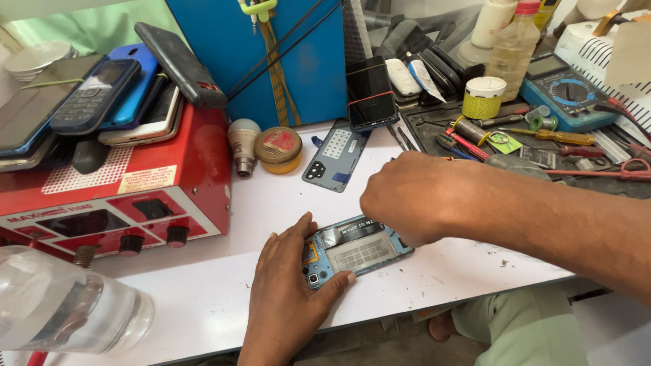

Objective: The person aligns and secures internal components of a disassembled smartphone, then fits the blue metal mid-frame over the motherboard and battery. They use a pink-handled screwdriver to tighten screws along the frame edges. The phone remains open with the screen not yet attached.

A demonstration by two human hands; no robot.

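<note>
An opened blue smartphone point(356, 251) lies back-up on the white table point(224, 298), its battery and inner parts exposed. My left hand point(288, 285) grips its left end, thumb along the near edge and fingers on the far edge. My right hand point(410, 196) hovers closed over the phone's right end; whatever is in its fingers is hidden. The phone's removed grey-blue back cover point(336, 156) rests on the table farther back.
A red power supply box point(115, 196) stacked with several phones stands at left. A light bulb point(243, 146) and round tin point(279, 149) sit beside it. A clear bottle point(64, 305) lies near left. Tools and a multimeter point(566, 91) crowd the right.
</note>
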